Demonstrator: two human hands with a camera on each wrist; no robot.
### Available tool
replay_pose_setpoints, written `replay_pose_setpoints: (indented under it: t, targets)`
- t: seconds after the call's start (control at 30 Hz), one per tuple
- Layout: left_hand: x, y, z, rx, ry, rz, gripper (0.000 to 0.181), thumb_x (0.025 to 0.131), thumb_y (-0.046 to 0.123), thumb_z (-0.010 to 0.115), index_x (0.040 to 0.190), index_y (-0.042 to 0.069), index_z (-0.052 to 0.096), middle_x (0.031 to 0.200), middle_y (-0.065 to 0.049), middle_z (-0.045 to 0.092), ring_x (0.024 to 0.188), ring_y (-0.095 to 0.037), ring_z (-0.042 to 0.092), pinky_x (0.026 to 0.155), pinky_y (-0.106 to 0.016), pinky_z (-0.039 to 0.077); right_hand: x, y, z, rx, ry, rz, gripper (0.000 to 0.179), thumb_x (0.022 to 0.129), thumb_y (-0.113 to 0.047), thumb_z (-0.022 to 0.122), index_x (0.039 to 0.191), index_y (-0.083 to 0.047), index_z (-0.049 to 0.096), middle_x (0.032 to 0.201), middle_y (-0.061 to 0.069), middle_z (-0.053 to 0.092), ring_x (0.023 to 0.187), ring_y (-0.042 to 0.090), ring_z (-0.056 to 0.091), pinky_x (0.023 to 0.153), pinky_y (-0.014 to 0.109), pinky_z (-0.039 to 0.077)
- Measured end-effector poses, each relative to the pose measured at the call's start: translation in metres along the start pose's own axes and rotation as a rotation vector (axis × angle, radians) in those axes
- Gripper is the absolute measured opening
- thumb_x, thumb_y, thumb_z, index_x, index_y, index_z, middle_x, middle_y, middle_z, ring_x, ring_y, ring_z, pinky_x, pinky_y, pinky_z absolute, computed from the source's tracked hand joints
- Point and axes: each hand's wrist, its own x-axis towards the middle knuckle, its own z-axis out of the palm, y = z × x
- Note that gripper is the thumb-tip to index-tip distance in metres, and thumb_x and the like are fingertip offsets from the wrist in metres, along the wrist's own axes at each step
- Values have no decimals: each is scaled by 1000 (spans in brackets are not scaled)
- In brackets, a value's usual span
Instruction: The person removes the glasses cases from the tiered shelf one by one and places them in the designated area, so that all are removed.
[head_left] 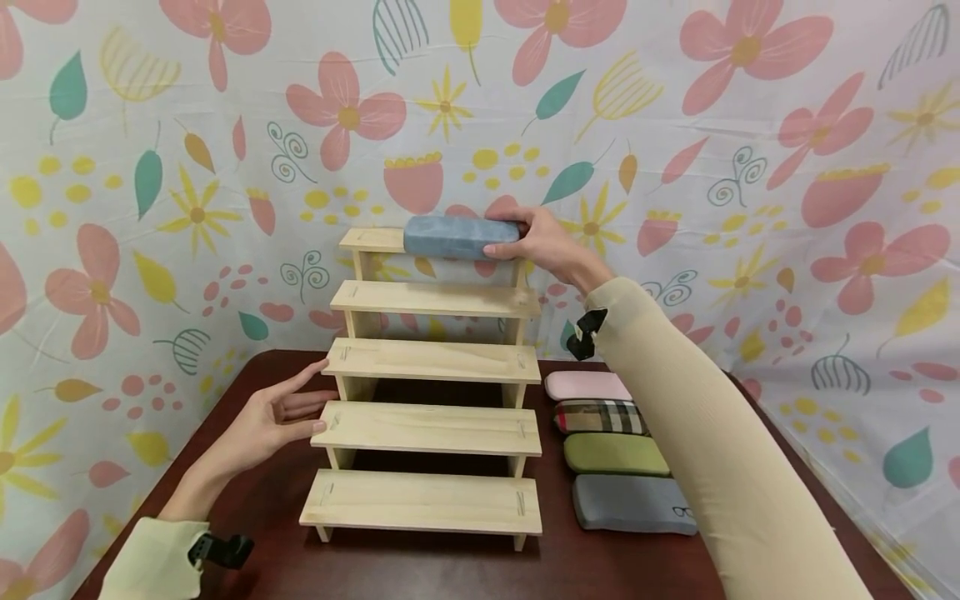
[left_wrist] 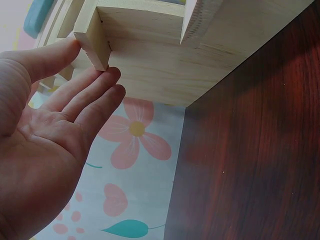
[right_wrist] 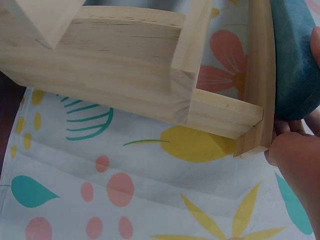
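Note:
On the right end of the top shelf of a stepped wooden rack (head_left: 435,358) lies a blue glasses case (head_left: 450,237). My right hand (head_left: 543,242) grips the case's right end, thumb in front and fingers behind. The right wrist view shows the same blue case (right_wrist: 295,60) lying along the top board, with part of my hand (right_wrist: 297,150) at its end. At the rack's left side, my left hand (head_left: 262,421) touches the ends of the middle shelves with fairly straight fingers. In the left wrist view, the thumb and fingertips (left_wrist: 114,75) rest against a board's end.
Right of the rack, several glasses cases lie in a column on the dark red table (head_left: 600,567): pink (head_left: 585,385), plaid (head_left: 600,417), green (head_left: 615,454) and grey with a glasses print (head_left: 630,502). A floral cloth (head_left: 480,108) hangs behind and at both sides.

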Motion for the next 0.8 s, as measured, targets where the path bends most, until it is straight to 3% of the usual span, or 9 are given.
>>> replay_pose_setpoints:
  t: [0.17, 0.3, 0.53, 0.8]
  targets:
    - [-1, 0, 1, 2, 3, -8, 87, 94, -6, 76, 167, 9, 31, 143, -35, 55, 124, -11, 65, 83, -34, 61, -10, 4, -1, 50, -13, -49, 53, 93, -6, 81, 143, -3, 63, 134, 14, 62, 116, 24, 59, 98, 35, 48]
    - [0, 0, 1, 8, 5, -14, 87, 94, -5, 77, 167, 10, 32, 145, -35, 54, 125, -12, 65, 84, -35, 61, -20, 5, -2, 71, -11, -44, 55, 93, -6, 81, 145, -5, 61, 135, 14, 62, 116, 24, 59, 96, 35, 49]
    - [0, 0, 2, 15, 14, -15, 87, 94, -5, 77, 167, 10, 32, 148, -35, 52, 125, -11, 65, 84, -34, 61, -38, 7, -3, 15, -8, -51, 65, 94, -8, 81, 153, -4, 54, 136, 15, 60, 115, 28, 59, 92, 34, 52]
    - [0, 1, 2, 16, 5, 1, 87, 94, -6, 76, 167, 9, 32, 146, -36, 52, 124, -9, 65, 83, -33, 61, -62, 9, -10, -5, 27, -52, 67, 92, -9, 83, 152, -7, 55, 136, 12, 59, 115, 26, 58, 91, 34, 49]
